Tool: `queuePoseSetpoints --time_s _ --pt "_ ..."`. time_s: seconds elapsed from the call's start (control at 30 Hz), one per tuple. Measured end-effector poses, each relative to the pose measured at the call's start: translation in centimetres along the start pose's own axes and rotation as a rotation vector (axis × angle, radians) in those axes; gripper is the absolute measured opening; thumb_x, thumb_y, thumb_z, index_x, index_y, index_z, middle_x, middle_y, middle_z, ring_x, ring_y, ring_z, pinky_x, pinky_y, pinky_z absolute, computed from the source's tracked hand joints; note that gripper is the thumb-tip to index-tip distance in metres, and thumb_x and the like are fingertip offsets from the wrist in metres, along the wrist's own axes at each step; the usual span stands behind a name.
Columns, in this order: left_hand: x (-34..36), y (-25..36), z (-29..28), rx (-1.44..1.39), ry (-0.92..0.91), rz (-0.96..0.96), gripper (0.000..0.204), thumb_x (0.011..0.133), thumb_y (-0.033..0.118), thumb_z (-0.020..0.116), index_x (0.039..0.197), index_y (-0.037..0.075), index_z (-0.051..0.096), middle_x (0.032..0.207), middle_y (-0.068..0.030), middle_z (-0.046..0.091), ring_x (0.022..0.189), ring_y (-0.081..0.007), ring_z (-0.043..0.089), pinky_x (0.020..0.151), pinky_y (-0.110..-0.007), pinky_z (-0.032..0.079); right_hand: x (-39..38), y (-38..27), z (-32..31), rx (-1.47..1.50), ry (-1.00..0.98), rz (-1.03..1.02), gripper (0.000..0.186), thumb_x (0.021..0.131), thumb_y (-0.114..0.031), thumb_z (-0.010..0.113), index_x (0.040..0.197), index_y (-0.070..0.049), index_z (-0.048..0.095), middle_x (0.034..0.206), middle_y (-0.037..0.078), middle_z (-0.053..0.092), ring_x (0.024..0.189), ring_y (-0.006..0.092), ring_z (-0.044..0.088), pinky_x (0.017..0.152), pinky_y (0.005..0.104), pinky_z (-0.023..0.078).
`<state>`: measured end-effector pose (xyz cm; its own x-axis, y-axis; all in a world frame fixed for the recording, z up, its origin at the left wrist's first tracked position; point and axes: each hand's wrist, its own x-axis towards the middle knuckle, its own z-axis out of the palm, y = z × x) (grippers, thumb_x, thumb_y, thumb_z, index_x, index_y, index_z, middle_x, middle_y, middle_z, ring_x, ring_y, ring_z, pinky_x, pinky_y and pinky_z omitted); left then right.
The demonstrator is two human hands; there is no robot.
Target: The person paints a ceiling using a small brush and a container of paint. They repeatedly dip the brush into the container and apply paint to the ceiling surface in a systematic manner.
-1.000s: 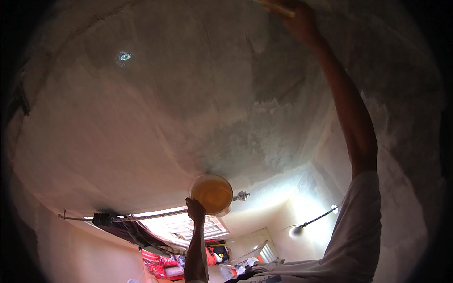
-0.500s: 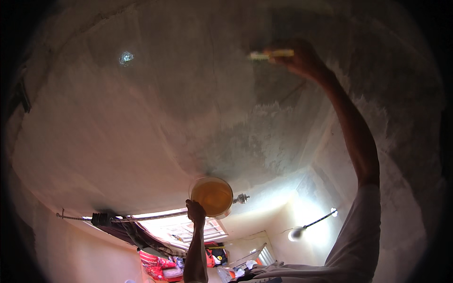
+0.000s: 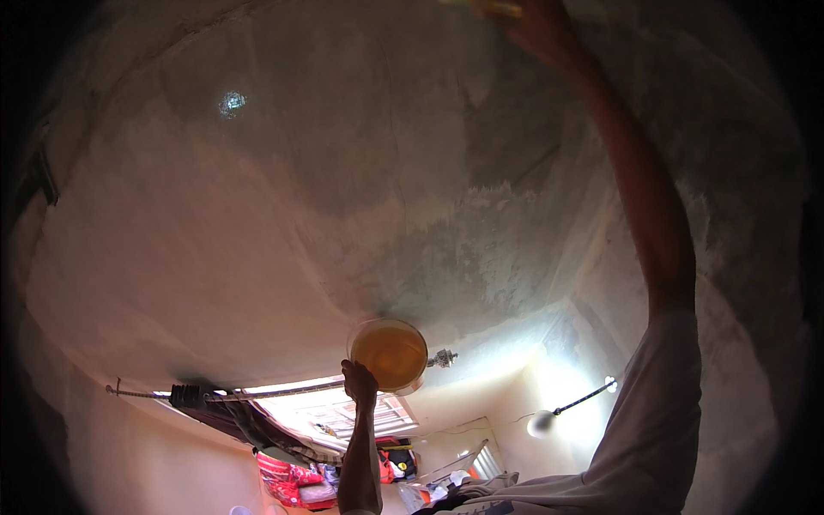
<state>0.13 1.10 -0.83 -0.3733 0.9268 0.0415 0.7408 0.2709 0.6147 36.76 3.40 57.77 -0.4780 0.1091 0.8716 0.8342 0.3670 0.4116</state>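
Observation:
My left hand [image 3: 359,384] is closed on the edge of a round, pale-rimmed bucket [image 3: 391,354], held up at lower centre. An orange-brown round area fills the bucket's outline. At the top, my right arm stretches far up and my right hand [image 3: 546,33] is closed around a long, pale yellow brush [image 3: 499,9]. The brush is partly cut off by the upper edge, and its bristles cannot be made out. Beside it spreads the grey plastered surface [image 3: 257,206], with darker, wet-looking patches and ragged streaks [image 3: 489,202] below my right hand.
A rod [image 3: 283,392] with dark cloth [image 3: 232,421] hanging from it crosses before a bright window [image 3: 378,416] at lower left. A lamp [image 3: 542,423] glows on the right wall. Red bundles [image 3: 292,481] and other belongings lie at the bottom. A small fitting [image 3: 443,358] sits beside the bucket.
My right hand has moved upward with the brush, to the top edge of the view. My left hand and the bucket have stayed nearly in place.

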Motion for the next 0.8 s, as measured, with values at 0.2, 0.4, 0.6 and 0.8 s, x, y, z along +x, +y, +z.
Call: queuePoseSetpoints --time_s 0.2,0.4,0.6,0.8 --pt "0.1 -0.4 0.5 -0.016 -0.001 0.027 0.027 0.099 0.025 0.04 0.107 0.0 0.04 0.105 -0.0243 0.057 0.089 -0.0447 0.062 0.076 -0.053 0.05 -11.2 -4.6 1.8 0.08 -0.123 0.111 0.038 0.076 -0.002 0.073 0.111 -0.016 0.068 0.106 0.006 0.069 0.097 0.0228 0.066 0.082 0.0306 0.053" --pt "0.1 0.1 0.1 -0.018 -0.018 -0.002 0.027 0.099 0.026 0.04 0.108 0.0 0.04 0.106 -0.0244 0.057 0.092 -0.0446 0.061 0.078 -0.053 0.049 -14.5 -6.8 1.3 0.316 -0.276 0.292 0.03 0.079 -0.006 0.072 0.108 -0.014 0.069 0.101 0.005 0.071 0.091 0.0181 0.068 0.08 0.0285 0.053" --pt "0.2 -0.2 0.3 -0.024 -0.02 0.03 0.028 0.099 0.027 0.039 0.108 0.0 0.04 0.106 -0.0246 0.056 0.092 -0.0447 0.061 0.078 -0.053 0.048 -9.1 -1.3 1.6 0.306 -0.31 0.318 0.029 0.083 -0.032 0.067 0.108 -0.018 0.069 0.094 0.008 0.07 0.087 0.0234 0.067 0.077 0.0364 0.051" --pt "0.3 -0.8 0.3 -0.012 -0.022 0.036 0.028 0.099 0.027 0.039 0.108 0.0 0.039 0.106 -0.025 0.056 0.092 -0.045 0.061 0.077 -0.053 0.048 -4.4 -1.7 0.6 0.288 0.049 0.214 0.02 0.085 -0.015 0.068 0.105 -0.011 0.07 0.099 0.004 0.071 0.089 0.0148 0.068 0.081 0.0281 0.051"
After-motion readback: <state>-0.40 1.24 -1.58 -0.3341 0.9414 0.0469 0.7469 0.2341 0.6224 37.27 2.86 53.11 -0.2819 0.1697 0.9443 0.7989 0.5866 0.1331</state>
